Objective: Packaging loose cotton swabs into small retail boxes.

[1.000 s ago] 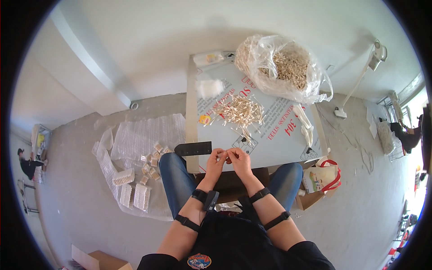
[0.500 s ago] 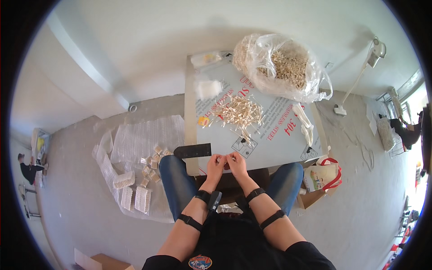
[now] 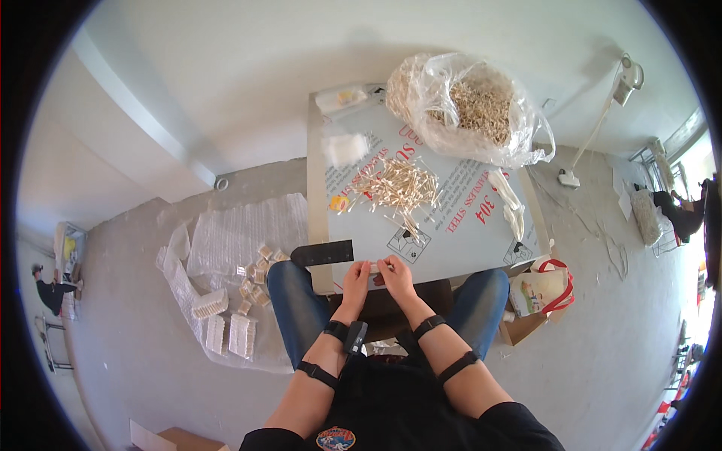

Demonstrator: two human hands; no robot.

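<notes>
My left hand [image 3: 356, 279] and my right hand [image 3: 396, 276] meet at the near edge of the table [image 3: 466, 264], fingers bent and pinched. A small pale strip, too small to name, spans the gap between their fingertips. Farther in on the table lies a loose heap of cotton swabs [image 3: 402, 184], a few of them trailing toward me. Left of my left hand, a flat black plate [image 3: 323, 252] overhangs the table's edge. A small yellow-and-white round item [image 3: 338, 204] rests beside the swabs.
A large clear bag [image 3: 526, 150] of swabs stands at the back right. White plastic bags [image 3: 508, 204] lie at the table's right. On the floor at left, packed bundles [image 3: 242, 335] sit on bubble wrap [image 3: 248, 225]. A carton with a red-handled bag [image 3: 543, 289] stands by my right knee.
My hands have drawn slightly apart, and a pale strip now shows between the fingertips. The heap, the bags and the plate look unmoved.
</notes>
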